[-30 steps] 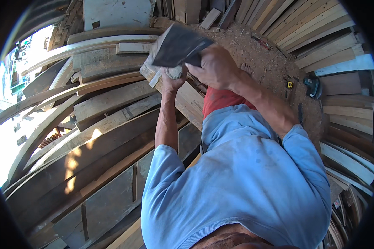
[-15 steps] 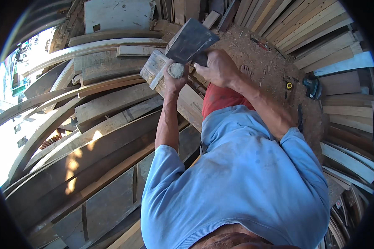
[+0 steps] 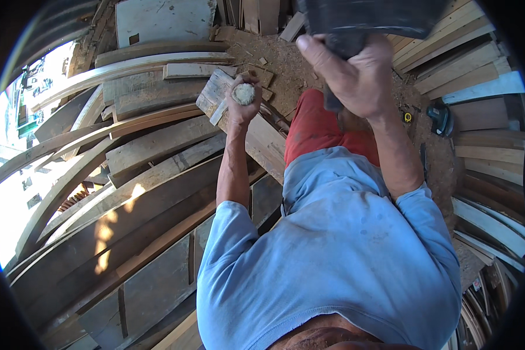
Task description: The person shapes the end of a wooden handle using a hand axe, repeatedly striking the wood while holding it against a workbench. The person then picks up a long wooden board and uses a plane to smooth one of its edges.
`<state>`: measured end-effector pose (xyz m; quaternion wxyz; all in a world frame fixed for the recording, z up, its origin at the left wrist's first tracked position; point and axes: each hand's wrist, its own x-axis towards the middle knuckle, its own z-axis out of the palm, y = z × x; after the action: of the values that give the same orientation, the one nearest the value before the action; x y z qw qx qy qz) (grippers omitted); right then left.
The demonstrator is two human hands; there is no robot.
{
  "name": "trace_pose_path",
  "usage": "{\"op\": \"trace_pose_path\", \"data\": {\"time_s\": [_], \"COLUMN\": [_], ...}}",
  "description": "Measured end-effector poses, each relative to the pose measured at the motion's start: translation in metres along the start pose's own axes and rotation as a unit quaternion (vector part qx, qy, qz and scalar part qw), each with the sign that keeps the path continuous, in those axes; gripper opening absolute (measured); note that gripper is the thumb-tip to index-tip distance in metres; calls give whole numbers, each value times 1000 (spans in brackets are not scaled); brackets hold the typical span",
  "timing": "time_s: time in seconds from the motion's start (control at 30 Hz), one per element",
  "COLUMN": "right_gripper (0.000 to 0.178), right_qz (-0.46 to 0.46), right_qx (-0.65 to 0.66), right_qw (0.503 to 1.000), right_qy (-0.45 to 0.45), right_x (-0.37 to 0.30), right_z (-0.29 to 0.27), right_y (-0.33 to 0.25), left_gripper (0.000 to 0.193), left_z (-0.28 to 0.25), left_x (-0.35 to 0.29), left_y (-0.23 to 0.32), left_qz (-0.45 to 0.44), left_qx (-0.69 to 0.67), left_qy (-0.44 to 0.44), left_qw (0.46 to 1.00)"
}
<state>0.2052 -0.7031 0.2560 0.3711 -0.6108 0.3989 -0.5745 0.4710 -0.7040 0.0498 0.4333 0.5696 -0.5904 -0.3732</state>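
Note:
My left hand point(image 3: 243, 111) is wrapped round an upright chisel, whose round, pale, battered handle end point(image 3: 244, 94) faces up. Its blade is hidden beneath the fist. Under that hand lies a thick wooden plank point(image 3: 265, 146), with a small pale strip point(image 3: 219, 112) against its left side. My right hand point(image 3: 361, 76) grips a dark mallet by its handle, raised to the right of the chisel and apart from it. The broad, blocky mallet head point(image 3: 373, 17) is cut off by the upper edge of the view.
Stacked boards point(image 3: 157, 154) fill the left side, and more timber point(image 3: 484, 154) lines the right. On the dusty, chip-strewn floor lie a yellow tape measure point(image 3: 407, 117) and a teal power tool point(image 3: 440, 120). A pale panel point(image 3: 166, 23) leans at the back.
My right hand has lifted the mallet up and to the right, away from the chisel. My left hand has stayed in nearly the same place, still holding the chisel.

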Motion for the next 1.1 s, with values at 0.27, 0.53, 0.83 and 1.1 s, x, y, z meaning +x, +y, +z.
{"op": "trace_pose_path", "data": {"time_s": [0.27,0.53,0.83,1.1], "right_gripper": [19,30,19,20], "right_qz": [-87,106,175,187], "right_qx": [-98,-89,75,17], "right_qw": [987,969,971,973], "right_qy": [-98,-204,-146,-136], "right_x": [-46,-52,-91,-75], "right_z": [59,52,16,-16], "right_y": [80,83,97,106], "left_gripper": [20,31,11,10], "left_z": [-1,8,24,27], "left_x": [-13,-13,52,87], "left_y": [14,14,1,63], "left_qz": [153,71,-4,-56], "left_qx": [87,8,-50,-22], "left_qy": [-20,93,189,9], "left_qw": [984,993,981,998]}}
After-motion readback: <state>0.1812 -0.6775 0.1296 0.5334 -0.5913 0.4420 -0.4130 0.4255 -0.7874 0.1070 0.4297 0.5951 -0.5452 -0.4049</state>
